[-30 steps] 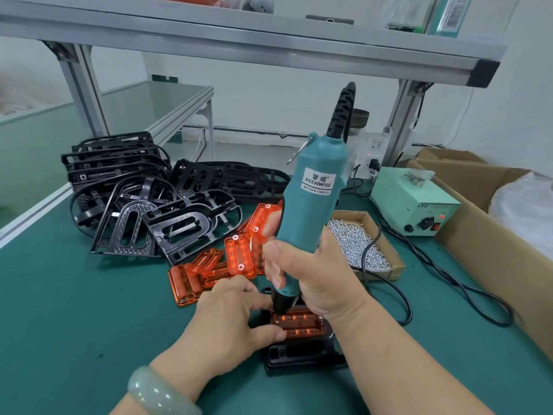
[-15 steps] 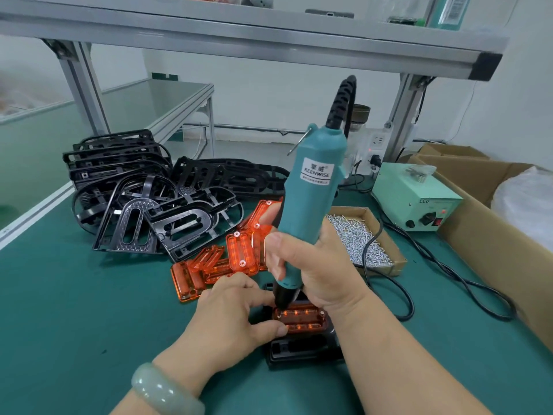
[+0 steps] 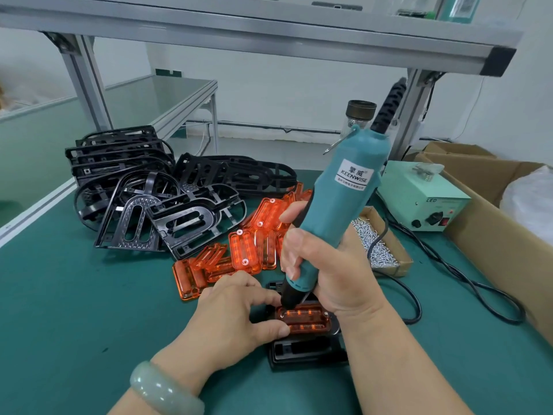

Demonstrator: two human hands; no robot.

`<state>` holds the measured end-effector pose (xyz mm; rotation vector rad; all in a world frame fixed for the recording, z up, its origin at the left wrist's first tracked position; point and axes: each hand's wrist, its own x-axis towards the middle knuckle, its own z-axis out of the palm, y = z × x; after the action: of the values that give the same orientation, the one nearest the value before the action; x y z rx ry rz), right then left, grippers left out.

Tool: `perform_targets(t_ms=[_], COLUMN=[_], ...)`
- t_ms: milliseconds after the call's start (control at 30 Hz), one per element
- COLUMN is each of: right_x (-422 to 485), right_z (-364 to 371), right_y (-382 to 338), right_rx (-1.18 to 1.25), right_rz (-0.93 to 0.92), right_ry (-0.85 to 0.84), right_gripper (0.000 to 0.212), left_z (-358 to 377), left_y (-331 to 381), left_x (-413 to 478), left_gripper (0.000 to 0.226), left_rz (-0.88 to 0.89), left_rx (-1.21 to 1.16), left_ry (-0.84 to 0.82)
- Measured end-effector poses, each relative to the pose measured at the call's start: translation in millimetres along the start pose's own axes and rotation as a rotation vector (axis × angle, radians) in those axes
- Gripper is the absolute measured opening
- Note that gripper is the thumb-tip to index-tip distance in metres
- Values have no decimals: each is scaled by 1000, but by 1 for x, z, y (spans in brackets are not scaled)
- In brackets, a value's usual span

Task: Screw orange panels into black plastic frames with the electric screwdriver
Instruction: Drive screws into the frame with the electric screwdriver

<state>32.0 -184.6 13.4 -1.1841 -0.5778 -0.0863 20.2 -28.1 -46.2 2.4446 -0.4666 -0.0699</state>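
My right hand (image 3: 326, 265) grips the teal electric screwdriver (image 3: 341, 199), held nearly upright. Its black nose rests at the left end of an orange panel (image 3: 305, 320) seated in a black plastic frame (image 3: 308, 351) on the green mat. My left hand (image 3: 236, 316) pinches the panel's left end between thumb and fingers, right beside the screwdriver tip. The bit and screw are hidden. A heap of loose orange panels (image 3: 245, 253) lies just behind my hands. Several black frames (image 3: 143, 199) are stacked at the back left.
A small cardboard tray of screws (image 3: 377, 244) sits right of the screwdriver. Behind it is the pale green power supply (image 3: 425, 199), whose black cable (image 3: 466, 283) loops across the mat. A large cardboard box (image 3: 493, 217) bounds the right side. A metal shelf (image 3: 269, 34) hangs overhead.
The screwdriver has tilted a little more to the right at the top. Both hands stay on the panel and the tool; the view has shifted slightly.
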Motion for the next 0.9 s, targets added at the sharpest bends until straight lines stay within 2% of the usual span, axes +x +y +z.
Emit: perform_targets(t_ms=[167,400,600,700,800,833,900], right_x=[-2,6,-8,-20,-28,-29,-31], right_z=[-3,-3,-28,-44,-55,-59,-63], right_y=[1,-18,-26,-22,-17,-15,-14], right_rx=[47,98,174,353,491,534,593], right_rz=[-12,-55,-98,-117,-157,-172,-186], right_ry=[43,0,212,282,388,422,457], right_gripper=[14,19,19,27,5,15,23], left_z=[0,-3,-5,-9,-13,-13,-11], left_y=[-1,2,4,7,19,26,39], left_x=[1,0,-2,-2,6,11,25], left_gripper=[38,22,20,16,16,20,28], left_rz=[-29,-37,-22,0,75,106,164], left_rx=[21,0,-21,-101,-81,-40,68], left_ry=[-29,-50,-69,38,180,189,173])
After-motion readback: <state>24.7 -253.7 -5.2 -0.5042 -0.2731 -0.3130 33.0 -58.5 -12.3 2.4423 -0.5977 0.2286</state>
